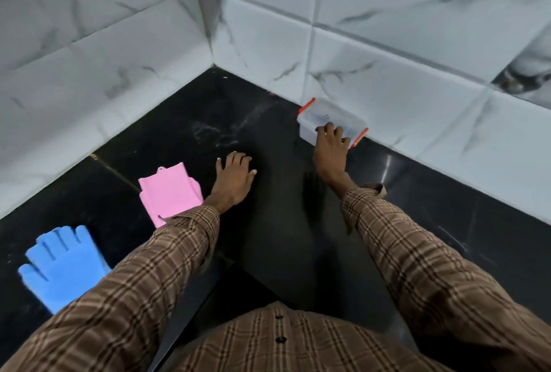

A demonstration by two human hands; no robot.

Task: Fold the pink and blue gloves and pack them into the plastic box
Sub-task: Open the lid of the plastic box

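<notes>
Two hands: right hand (329,151) fingers curl over the plastic box (331,122) rim; left hand (234,181) fingers spread.

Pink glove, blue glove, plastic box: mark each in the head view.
pink glove (170,193), head view, middle of the folded top layer
blue glove (64,264), head view, on the palm
plastic box (328,115), head view, clear lid near the wall

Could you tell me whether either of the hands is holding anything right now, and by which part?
The right hand grips the plastic box by its near rim, fingers curled over the edge. The left hand holds nothing.
</notes>
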